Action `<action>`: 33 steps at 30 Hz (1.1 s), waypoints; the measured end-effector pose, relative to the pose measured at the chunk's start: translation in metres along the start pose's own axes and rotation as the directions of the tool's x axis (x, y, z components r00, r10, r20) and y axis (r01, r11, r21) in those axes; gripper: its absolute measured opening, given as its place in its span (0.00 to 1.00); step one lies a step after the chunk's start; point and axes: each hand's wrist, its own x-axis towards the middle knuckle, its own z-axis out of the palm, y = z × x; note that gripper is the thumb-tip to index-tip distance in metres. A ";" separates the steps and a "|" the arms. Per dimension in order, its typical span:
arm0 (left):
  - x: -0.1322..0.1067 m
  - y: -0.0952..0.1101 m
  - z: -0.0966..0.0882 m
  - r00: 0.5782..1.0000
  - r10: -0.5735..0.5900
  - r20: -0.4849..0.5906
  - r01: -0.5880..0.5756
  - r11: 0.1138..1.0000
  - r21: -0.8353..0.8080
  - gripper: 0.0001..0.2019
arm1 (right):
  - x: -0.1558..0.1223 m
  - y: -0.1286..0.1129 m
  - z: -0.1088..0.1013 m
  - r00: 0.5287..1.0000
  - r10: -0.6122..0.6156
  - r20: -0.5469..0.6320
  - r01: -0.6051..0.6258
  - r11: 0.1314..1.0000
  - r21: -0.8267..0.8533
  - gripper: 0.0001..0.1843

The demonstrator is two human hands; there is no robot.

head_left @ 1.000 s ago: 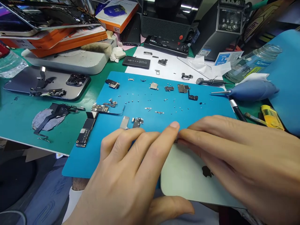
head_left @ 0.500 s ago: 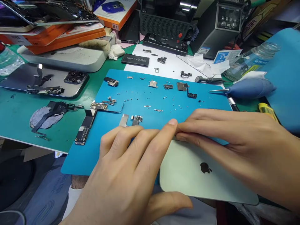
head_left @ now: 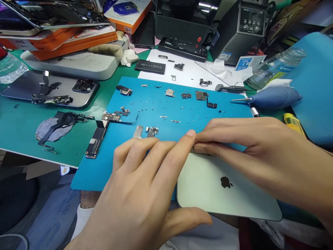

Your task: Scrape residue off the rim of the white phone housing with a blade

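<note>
A pale green Apple device (head_left: 208,189) lies back up at the front edge of the blue mat (head_left: 119,142), its dark logo showing. At its far left corner my right hand (head_left: 255,149) is closed in a pinch. What the fingertips hold there, if anything, is hidden. My left hand (head_left: 148,180) reaches in from the left with its index fingertip against the right fingertips. Its fingers are stretched out and the thumb stands apart beside the device. Beyond the left knuckles sit a flex cable with a connector (head_left: 152,131) and a silver plate (head_left: 138,132).
Tiny screws and small phone parts dot the mat. A logic board (head_left: 95,142) lies at its left edge, with a grey phone (head_left: 52,90) farther left. A blue air blower (head_left: 277,97), a glass jar (head_left: 278,66) and a screwdriver (head_left: 231,88) lie at the right.
The whole view has shifted slightly. Both hands hold nearly the same pose at the corner of the green device.
</note>
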 end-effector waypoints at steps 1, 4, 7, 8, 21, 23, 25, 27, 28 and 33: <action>0.000 0.000 0.000 1.000 -0.001 0.006 0.001 1.000 -0.004 0.40 | 0.001 0.001 0.000 1.000 0.010 0.010 -0.010 1.000 0.008 0.15; 0.000 0.000 0.000 1.000 0.001 0.011 -0.001 1.000 -0.009 0.40 | 0.001 0.000 0.000 0.999 0.027 0.031 -0.028 0.999 0.032 0.15; -0.002 0.000 -0.001 1.000 0.004 -0.013 -0.004 1.000 0.009 0.40 | -0.003 -0.004 0.001 1.000 0.011 0.010 -0.011 1.000 -0.009 0.15; -0.002 0.001 -0.001 1.000 0.002 -0.017 -0.002 1.000 0.014 0.41 | -0.005 -0.006 0.001 1.000 -0.003 -0.006 0.003 0.999 -0.051 0.16; 0.008 0.002 0.000 0.995 -0.100 0.009 0.100 0.993 -0.055 0.43 | 0.004 0.001 -0.003 0.998 0.029 0.055 -0.031 0.999 0.022 0.15; 0.004 0.002 0.000 0.996 -0.086 0.001 0.086 0.995 -0.044 0.42 | 0.004 0.003 -0.002 0.999 0.033 0.042 -0.035 0.998 0.048 0.16; 0.000 0.001 0.001 0.999 -0.052 -0.015 0.052 0.998 -0.019 0.42 | 0.003 0.004 -0.001 0.998 0.041 0.039 -0.044 0.997 0.066 0.16; -0.002 0.000 0.001 1.000 -0.009 -0.025 0.009 1.000 0.007 0.41 | 0.001 0.004 -0.001 0.998 0.053 0.044 -0.056 0.996 0.068 0.16; -0.002 -0.001 0.001 1.000 0.011 -0.022 -0.011 1.000 0.016 0.41 | 0.001 0.003 -0.002 0.998 0.049 0.045 -0.052 0.997 0.064 0.16; -0.001 -0.001 0.000 1.000 0.021 -0.001 -0.021 1.000 0.008 0.41 | -0.006 -0.007 -0.002 0.999 -0.027 0.018 0.028 0.995 -0.096 0.15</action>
